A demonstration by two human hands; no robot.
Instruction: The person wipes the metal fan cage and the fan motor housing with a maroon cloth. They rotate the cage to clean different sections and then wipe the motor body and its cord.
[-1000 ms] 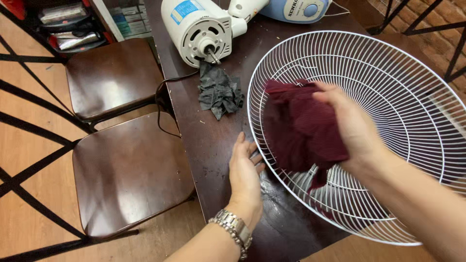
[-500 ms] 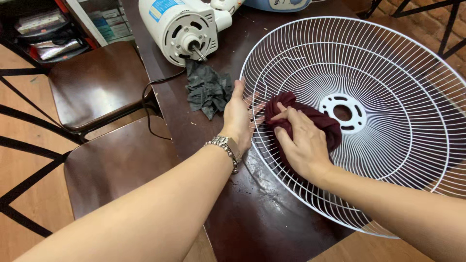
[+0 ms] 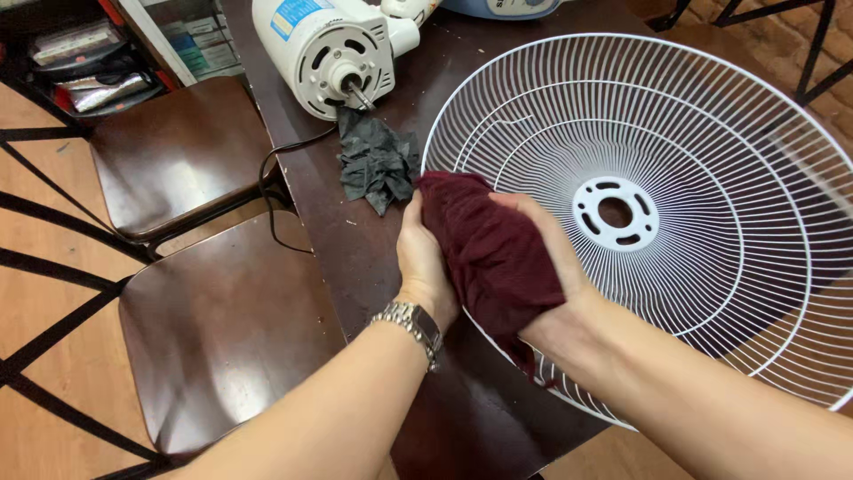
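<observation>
Dark table (image 3: pixel 391 267), cloth (image 3: pixel 489 253) over grille rim (image 3: pixel 444 116)

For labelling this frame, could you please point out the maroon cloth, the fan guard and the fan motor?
maroon cloth (image 3: pixel 487 249): head view, middle of the bunched fabric.
fan guard (image 3: pixel 615 212): head view, white centre hub plate.
fan motor (image 3: pixel 330 58): head view, round front face near the shaft.

The fan grille (image 3: pixel 711 178) is laid on the table (image 3: pixel 462 418); at its left rim a cloth (image 3: pixel 489 249) is pressed, a crumpled rag (image 3: pixel 378 160) left of it, the fan motor (image 3: pixel 324 53) behind, two chairs (image 3: pixel 213 329) further left
</observation>
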